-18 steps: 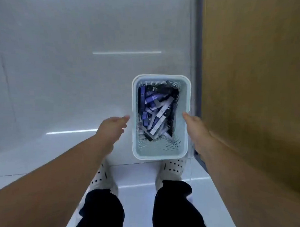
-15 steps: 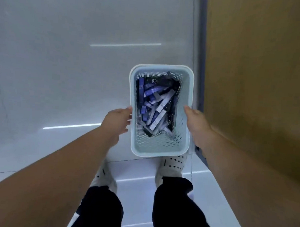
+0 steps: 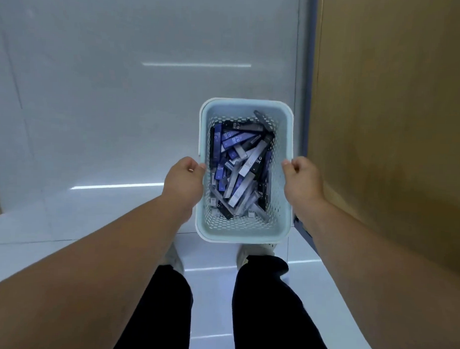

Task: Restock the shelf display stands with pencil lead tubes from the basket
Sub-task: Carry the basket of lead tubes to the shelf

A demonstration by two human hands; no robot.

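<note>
Glossy white floor fills most of the view. A brown wooden panel runs along its right edge, close beside the basket. Black trouser legs and pale shoes are at the bottom. The pale blue perforated basket is just ahead of the shoes. The left hand grips its left rim and the right hand curls round its right rim. Purple, black and grey lead tubes are piled loose inside.

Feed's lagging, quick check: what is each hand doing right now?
Left hand: grips the left rim of the basket.
Right hand: grips the right rim.
</note>
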